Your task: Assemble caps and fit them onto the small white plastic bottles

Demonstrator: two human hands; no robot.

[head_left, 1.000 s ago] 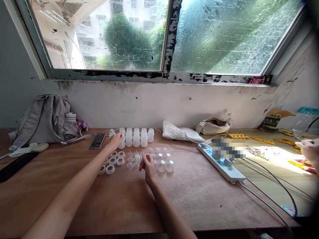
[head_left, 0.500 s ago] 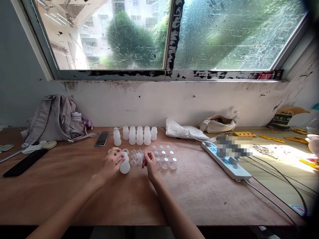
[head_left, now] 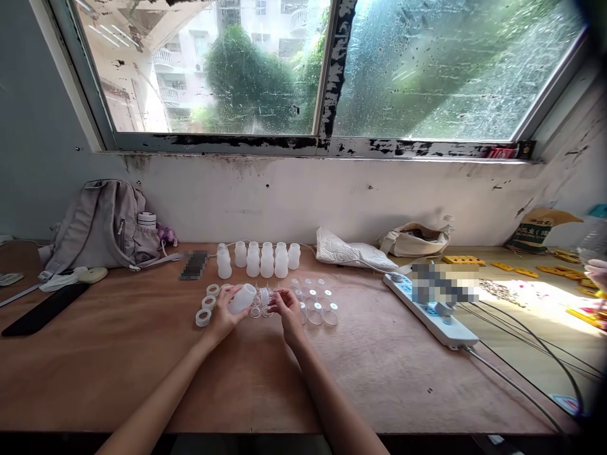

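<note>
My left hand (head_left: 226, 313) is closed around a frosted white bottle (head_left: 243, 299), tilted with its mouth up and to the right. Just right of it, my right hand (head_left: 286, 309) pinches a clear ribbed piece (head_left: 265, 296) on its side, facing the bottle's mouth; the two are apart. White rings (head_left: 203, 317) lie left of my left hand. Small clear parts (head_left: 255, 311) sit between and behind my hands. Clear round caps (head_left: 331, 316) stand in rows to the right. Several frosted bottles (head_left: 267, 260) stand upright behind.
A grey backpack (head_left: 102, 227) and a black flat object (head_left: 45, 309) are at the left. White packaging (head_left: 351, 248) lies by the wall. A power strip (head_left: 429, 309) with cables crosses the right side. Part of another person's hand (head_left: 596, 272) shows at the far right edge.
The front bottle, upright before, is now lifted and tilted in my left hand. My right hand has raised the clear ribbed piece beside its mouth.
</note>
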